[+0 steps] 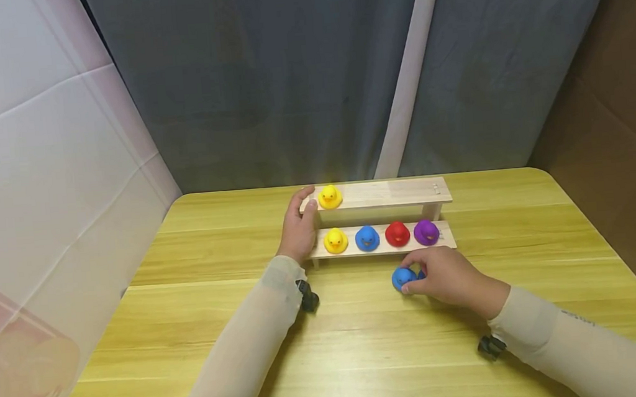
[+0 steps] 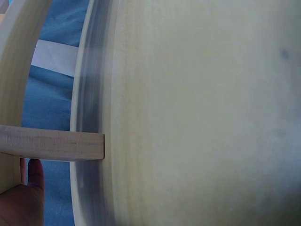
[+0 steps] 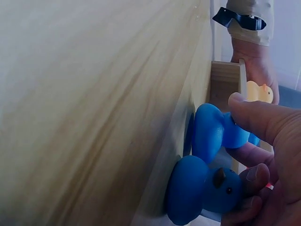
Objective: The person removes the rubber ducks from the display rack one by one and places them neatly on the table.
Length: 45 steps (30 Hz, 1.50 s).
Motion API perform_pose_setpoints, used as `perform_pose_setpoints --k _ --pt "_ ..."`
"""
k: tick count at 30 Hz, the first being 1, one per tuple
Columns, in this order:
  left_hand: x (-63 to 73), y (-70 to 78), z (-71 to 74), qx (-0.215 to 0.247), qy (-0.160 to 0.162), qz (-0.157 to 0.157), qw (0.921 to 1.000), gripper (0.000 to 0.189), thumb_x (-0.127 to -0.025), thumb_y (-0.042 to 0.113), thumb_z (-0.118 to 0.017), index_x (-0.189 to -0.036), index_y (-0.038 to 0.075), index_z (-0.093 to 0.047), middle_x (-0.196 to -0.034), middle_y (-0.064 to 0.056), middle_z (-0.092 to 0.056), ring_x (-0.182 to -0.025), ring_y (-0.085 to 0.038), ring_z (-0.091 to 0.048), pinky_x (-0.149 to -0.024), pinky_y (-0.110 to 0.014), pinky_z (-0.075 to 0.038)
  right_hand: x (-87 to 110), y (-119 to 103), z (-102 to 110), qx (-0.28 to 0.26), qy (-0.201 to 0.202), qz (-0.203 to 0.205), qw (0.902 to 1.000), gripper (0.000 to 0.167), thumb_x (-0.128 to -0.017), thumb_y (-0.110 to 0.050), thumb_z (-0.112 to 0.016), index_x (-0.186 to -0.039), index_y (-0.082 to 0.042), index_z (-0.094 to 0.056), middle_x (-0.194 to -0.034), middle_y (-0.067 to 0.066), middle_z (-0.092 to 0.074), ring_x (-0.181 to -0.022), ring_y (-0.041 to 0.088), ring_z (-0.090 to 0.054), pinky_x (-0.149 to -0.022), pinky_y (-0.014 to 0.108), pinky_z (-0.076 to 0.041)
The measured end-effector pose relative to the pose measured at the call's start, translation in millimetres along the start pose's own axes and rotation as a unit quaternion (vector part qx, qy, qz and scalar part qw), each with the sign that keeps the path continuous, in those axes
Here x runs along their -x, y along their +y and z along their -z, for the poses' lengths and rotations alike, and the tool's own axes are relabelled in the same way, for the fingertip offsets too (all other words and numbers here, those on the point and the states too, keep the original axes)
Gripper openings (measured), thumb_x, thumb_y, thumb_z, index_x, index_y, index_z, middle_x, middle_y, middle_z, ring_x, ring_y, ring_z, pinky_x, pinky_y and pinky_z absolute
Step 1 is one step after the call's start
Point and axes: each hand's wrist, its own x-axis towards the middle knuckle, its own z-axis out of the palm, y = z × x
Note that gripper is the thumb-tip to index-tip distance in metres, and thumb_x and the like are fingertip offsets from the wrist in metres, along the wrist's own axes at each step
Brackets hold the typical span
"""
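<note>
My left hand (image 1: 298,230) grips the left end of a two-tier wooden stand (image 1: 387,193), thumb in front of the upper shelf. In the left wrist view, part of this hand shows beside a wooden bar (image 2: 56,143). In front of the stand, my right hand (image 1: 452,277) pinches a blue rubber duck (image 1: 403,278) between thumb and fingers. The right wrist view shows this blue duck (image 3: 208,132) and a second blue duck (image 3: 187,190) against the curled lower fingers. Most of the second duck is hidden by the hand in the head view.
A yellow duck (image 1: 330,197) sits at the upper shelf's left end. Along the lower shelf stand a yellow duck (image 1: 335,241), a blue duck (image 1: 367,238), a red duck (image 1: 397,234) and a purple duck (image 1: 426,232). Behind the wooden table (image 1: 198,245) hangs a grey curtain (image 1: 264,90).
</note>
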Motion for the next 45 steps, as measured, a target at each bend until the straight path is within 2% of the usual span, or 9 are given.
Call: perform_pose_setpoints --k 13,21,27,35,41,45 --pt "-1.4 -3.0 0.4 0.004 -0.003 -0.002 1.0000 0.043 -0.114 0.033 -0.044 -0.155 0.024 -0.048 -0.162 -0.002 -0.043 -0.125 -0.028 -0.051 -0.119 -0.049 -0.037 -0.4 -2 -1 0.009 -0.001 -0.002 1.0000 0.033 -0.080 -0.033 -0.093 -0.107 -0.021 -0.079 -0.069 -0.003 -0.053 -0.066 0.016 -0.048 -0.060 0.031 -0.039" --pt "-2.1 -3.1 0.6 0.004 -0.001 -0.005 1.0000 0.041 -0.114 0.033 -0.044 -0.154 0.025 -0.049 -0.160 -0.001 -0.044 -0.115 -0.032 -0.053 -0.110 -0.045 -0.040 0.3 -2 0 0.022 -0.007 0.007 0.9997 0.033 -0.080 -0.033 -0.093 -0.107 -0.019 -0.078 -0.072 -0.006 -0.059 -0.070 0.015 -0.052 -0.064 0.032 -0.043" --pt "-1.3 -2.2 0.2 0.004 -0.002 -0.002 1.0000 0.041 -0.114 0.033 -0.044 -0.154 0.026 -0.049 -0.161 -0.001 -0.044 -0.118 -0.028 -0.052 -0.114 -0.046 -0.038 1.0 -4 2 0.024 -0.012 0.003 0.9996 0.034 -0.081 -0.032 -0.093 -0.108 -0.018 -0.077 -0.074 -0.006 -0.061 -0.071 0.015 -0.054 -0.065 0.033 -0.044" --pt "-1.0 -2.4 -0.5 0.001 -0.002 -0.001 1.0000 0.041 -0.114 0.033 -0.045 -0.154 0.026 -0.049 -0.161 -0.002 -0.044 -0.121 -0.028 -0.052 -0.116 -0.048 -0.038 0.2 -13 14 -0.030 0.007 0.001 0.9995 0.038 -0.081 -0.029 -0.092 -0.112 -0.014 -0.077 -0.069 -0.001 -0.050 -0.065 0.016 -0.047 -0.057 0.030 -0.039" --pt "-1.0 -1.1 -0.4 -0.002 0.000 -0.006 1.0000 0.041 -0.114 0.032 -0.044 -0.154 0.024 -0.049 -0.157 -0.004 -0.046 -0.109 -0.029 -0.053 -0.109 -0.044 -0.040 -0.8 -29 31 -0.058 0.034 0.026 0.9974 0.036 -0.083 -0.029 -0.091 -0.112 -0.014 -0.076 -0.063 -0.003 -0.041 -0.058 0.016 -0.039 -0.053 0.030 -0.033" --pt "-0.6 -1.4 0.1 0.003 -0.001 0.000 1.0000 0.041 -0.114 0.032 -0.044 -0.154 0.025 -0.049 -0.159 -0.004 -0.045 -0.114 -0.029 -0.054 -0.112 -0.046 -0.040 -3.5 -42 42 -0.077 0.052 0.039 0.9949 0.036 -0.084 -0.029 -0.090 -0.114 -0.012 -0.077 -0.064 -0.002 -0.041 -0.059 0.018 -0.040 -0.053 0.031 -0.034"
